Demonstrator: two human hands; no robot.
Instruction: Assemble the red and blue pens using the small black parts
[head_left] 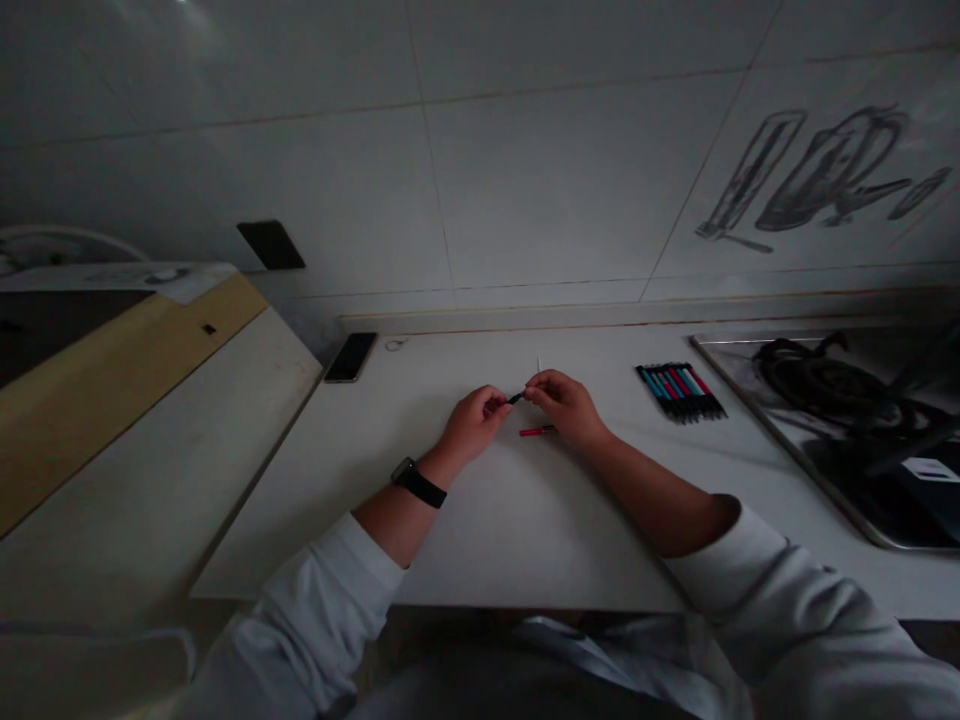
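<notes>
Above the middle of the white counter, my left hand [475, 420] pinches one end of a small black pen part [515, 398]. The fingertips of my right hand [564, 402] are closed at its other end; fine detail there is too small to make out. Just below the hands lies a red pen barrel [534, 432], its right end partly covered by my right hand. A thin white stick [538, 362], like a pen refill, shows behind the right fingers. To the right, several pens [681, 392] with blue, red, white and black parts lie side by side in a row.
A dark phone [352, 357] rests at the counter's back left, with a small ring-like item [394, 345] beside it. On the right sits a gas stove [817, 440] with a metal rim. A white appliance [150, 430] stands left; a tiled wall closes the back.
</notes>
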